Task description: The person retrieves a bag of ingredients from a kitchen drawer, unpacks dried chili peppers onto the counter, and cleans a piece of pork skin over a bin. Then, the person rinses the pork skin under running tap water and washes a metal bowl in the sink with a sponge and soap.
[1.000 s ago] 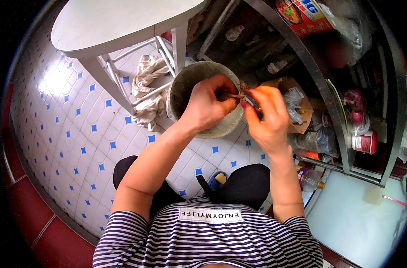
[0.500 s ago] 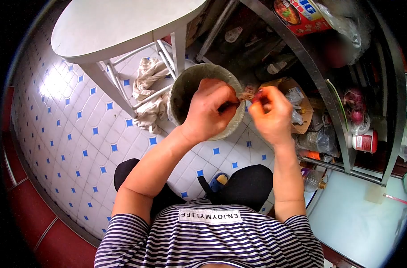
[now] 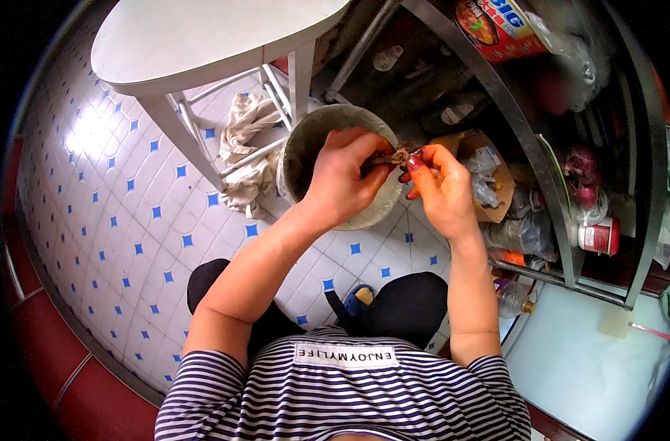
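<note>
White tiles with blue diamonds make up the floor (image 3: 148,220), beneath a metal-framed shelf rack (image 3: 522,117) on the right and a white oval-topped table (image 3: 217,44) at upper left. Between them stands a grey-green bucket (image 3: 375,209), its mouth facing up. Left hand (image 3: 342,173) is over the mouth; right hand (image 3: 445,184) is just beyond its right side. Smallest is a brown, ragged scrap (image 3: 400,156) near the right rim, between both hands' fingertips, neither clearly nearer. Its long axis seems roughly crosswise, hand to hand. Both grips are narrow, each pinching an end; its exact kind cannot be told.
</note>
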`<state>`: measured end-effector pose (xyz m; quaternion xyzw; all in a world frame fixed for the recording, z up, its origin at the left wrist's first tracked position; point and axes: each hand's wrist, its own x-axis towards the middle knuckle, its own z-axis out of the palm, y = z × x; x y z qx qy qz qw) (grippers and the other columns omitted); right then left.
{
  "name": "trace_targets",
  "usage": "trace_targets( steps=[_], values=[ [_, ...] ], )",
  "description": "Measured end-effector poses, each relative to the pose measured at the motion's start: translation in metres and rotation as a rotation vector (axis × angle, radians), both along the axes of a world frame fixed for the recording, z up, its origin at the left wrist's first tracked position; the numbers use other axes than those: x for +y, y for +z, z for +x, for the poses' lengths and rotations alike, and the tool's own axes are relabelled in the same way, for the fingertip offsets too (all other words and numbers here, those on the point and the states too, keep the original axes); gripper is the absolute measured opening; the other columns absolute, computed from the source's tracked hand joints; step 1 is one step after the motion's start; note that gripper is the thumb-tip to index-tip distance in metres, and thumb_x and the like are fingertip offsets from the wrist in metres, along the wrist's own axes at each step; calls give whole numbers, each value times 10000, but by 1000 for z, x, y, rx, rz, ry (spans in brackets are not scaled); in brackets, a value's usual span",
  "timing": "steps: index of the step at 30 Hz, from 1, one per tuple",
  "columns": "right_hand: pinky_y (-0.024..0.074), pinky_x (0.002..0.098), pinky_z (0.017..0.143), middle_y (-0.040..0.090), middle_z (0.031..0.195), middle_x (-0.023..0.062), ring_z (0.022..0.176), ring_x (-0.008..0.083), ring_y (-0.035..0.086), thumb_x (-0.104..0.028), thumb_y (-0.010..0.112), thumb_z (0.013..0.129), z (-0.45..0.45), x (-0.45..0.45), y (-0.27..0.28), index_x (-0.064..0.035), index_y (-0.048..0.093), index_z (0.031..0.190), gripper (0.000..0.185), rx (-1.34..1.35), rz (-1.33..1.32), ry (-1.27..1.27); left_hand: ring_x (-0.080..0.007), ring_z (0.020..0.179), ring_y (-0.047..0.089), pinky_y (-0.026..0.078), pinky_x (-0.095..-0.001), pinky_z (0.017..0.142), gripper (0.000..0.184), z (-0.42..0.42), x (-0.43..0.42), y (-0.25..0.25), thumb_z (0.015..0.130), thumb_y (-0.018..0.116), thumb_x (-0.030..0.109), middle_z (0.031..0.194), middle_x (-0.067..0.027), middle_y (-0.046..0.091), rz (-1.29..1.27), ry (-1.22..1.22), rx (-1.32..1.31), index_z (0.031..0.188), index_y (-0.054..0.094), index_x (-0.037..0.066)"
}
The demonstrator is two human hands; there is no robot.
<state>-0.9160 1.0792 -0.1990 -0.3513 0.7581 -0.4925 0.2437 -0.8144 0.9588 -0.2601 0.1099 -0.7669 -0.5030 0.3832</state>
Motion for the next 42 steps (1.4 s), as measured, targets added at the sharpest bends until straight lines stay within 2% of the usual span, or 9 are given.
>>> trace_targets(
  steps=[2,9,12,14,18,22,29,37,42],
  values=[
    [494,304,547,603,729,130,619,193,598,-48,591,774,0,-2,0,33,537,774,97,452,38,54,-299,812,544,397,-375,692,182,0,-1,0,633,653,19,807,-97,574,-64,42,29,802,596,53],
    [463,338,521,584,694,156,616,202,603,-34,617,706,-10,-4,-5,29,561,744,92,690,77,136,-297,784,547,413,-370,729,164,1,-3,0,640,655,-5,796,-86,575,-236,23,26,785,619,64],
    [451,316,512,603,690,111,591,188,592,-57,589,755,-9,-1,-16,-1,570,739,61,449,12,-72,-291,755,553,423,-359,687,130,2,-7,2,651,658,3,786,-95,571,-69,-29,25,765,611,44],
    [442,280,533,624,738,64,610,171,583,-104,549,808,-16,5,-28,-55,579,784,62,-392,-267,-259,-286,736,558,426,-353,657,107,1,-8,2,657,660,13,778,-105,568,88,-92,-3,747,604,29],
    [413,271,611,625,864,43,759,151,545,-201,504,852,-17,10,-51,-79,589,903,156,-1067,-486,-293,-234,668,557,435,-318,612,122,-2,-5,-9,691,687,48,723,-100,562,221,-120,-46,766,601,5],
    [363,226,558,589,762,-3,636,109,511,-169,548,853,-7,3,-60,-111,580,879,71,-955,-468,-392,-83,673,496,400,-235,581,167,-3,-8,-16,752,694,88,733,-22,548,397,-293,-185,847,581,9],
    [373,192,593,586,793,-28,666,49,476,-142,585,884,-8,4,-55,-81,605,904,67,-387,-266,-31,-68,652,487,404,-232,555,152,-1,-9,-12,810,649,111,732,-2,550,515,-358,-312,892,572,10],
    [406,212,633,612,860,-15,740,75,529,-127,586,881,-2,7,-64,-74,606,925,71,-788,-428,-239,-131,783,571,458,-258,735,162,-5,-10,-26,780,593,-17,846,-40,620,961,-341,15,938,573,15],
    [402,218,627,621,887,8,760,96,554,-116,568,885,-3,13,-73,-75,585,943,74,-704,-472,-303,-76,740,532,427,-215,651,94,-8,-6,-28,819,596,-9,821,-19,595,963,-281,-5,903,558,5]
  ],
)
